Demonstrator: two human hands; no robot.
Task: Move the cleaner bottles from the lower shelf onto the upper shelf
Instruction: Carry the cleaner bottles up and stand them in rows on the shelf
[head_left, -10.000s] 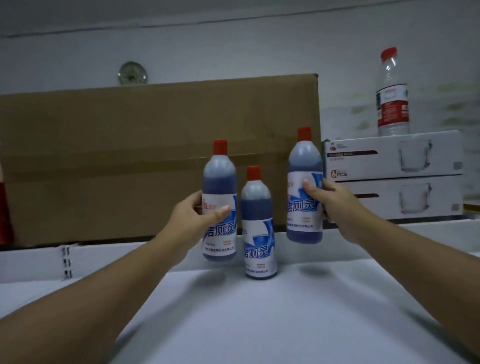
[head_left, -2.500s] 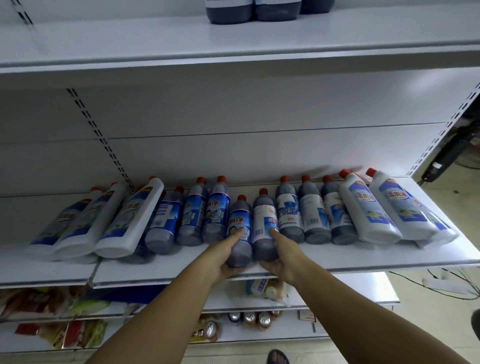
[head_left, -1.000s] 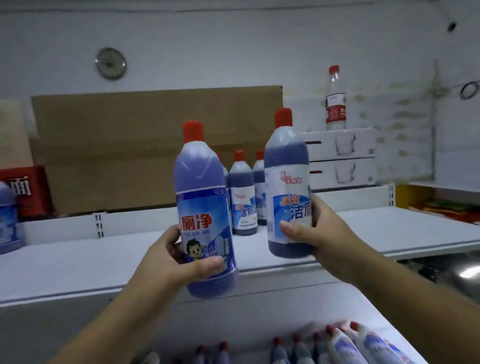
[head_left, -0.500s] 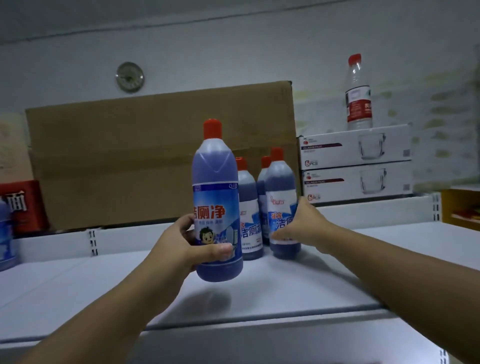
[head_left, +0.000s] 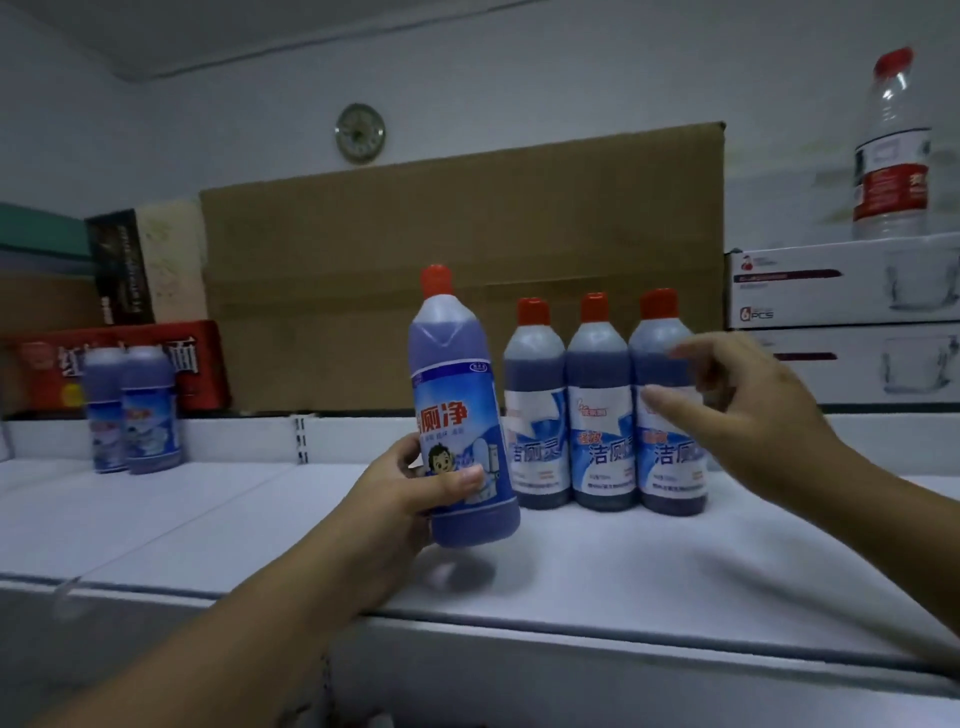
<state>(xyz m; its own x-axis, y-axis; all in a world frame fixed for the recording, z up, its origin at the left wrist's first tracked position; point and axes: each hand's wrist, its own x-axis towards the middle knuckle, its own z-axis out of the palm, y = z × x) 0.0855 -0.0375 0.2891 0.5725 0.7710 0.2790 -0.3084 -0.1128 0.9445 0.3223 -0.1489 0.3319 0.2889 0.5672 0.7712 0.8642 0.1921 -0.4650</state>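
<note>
Head view: grips a red-capped cleaner bottle (head_left: 457, 415) in the left hand (head_left: 400, 499), thumb across the label — slightly tilted, base just above the upper shelf (head_left: 597, 566). Holds the right hand (head_left: 753, 415) spread, gripping nothing, before the rightmost of three standing bottles (head_left: 600, 405) — cardboard box (head_left: 467, 249) behind.

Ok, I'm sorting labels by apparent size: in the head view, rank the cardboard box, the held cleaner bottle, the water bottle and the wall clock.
1. Cardboard box, by far.
2. Held cleaner bottle in the left hand, though nearness enlarges it.
3. Water bottle, smaller-looking but farther off.
4. Wall clock, smallest.
</note>
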